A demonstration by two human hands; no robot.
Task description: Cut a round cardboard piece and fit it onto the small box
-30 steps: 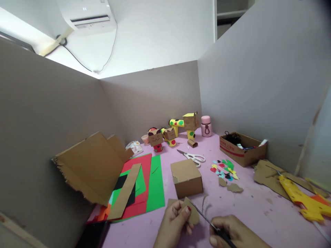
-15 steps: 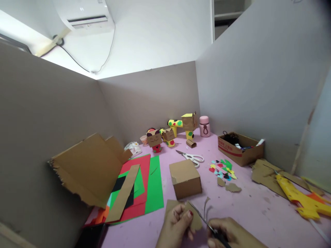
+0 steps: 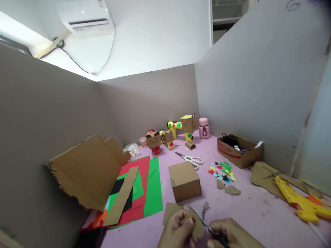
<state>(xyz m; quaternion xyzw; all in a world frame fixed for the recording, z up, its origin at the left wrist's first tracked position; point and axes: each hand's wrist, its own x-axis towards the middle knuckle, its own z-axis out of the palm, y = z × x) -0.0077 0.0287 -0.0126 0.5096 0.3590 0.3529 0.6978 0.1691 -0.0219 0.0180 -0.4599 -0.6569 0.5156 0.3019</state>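
Note:
In my left hand [image 3: 178, 226] is a small cardboard piece [image 3: 198, 228] with a rounded edge, pinched between thumb and fingers. My right hand [image 3: 227, 231] grips dark-handled scissors [image 3: 207, 224], whose blades lie along the edge of that piece. A thin curled strip of cardboard [image 3: 205, 208] stands off the cut side by the blades. Behind my left hand, a flat cardboard square [image 3: 171, 208] lies on the table. Just beyond both hands sits a closed cardboard box [image 3: 184, 182].
White-handled scissors [image 3: 191, 159] lie behind the box. Paper cutouts [image 3: 221, 171] and a yellow glue gun [image 3: 297, 199] are to the right, with an open supply box [image 3: 239, 151]. Coloured sheets [image 3: 154, 186] lie left. Decorated cardboard animals [image 3: 154, 142] and a pink bottle [image 3: 203, 128] stand behind.
The held cardboard has turned and shows a rounder edge beside the blades. The curled strip has shifted and hangs differently. Both hands stay in nearly the same place.

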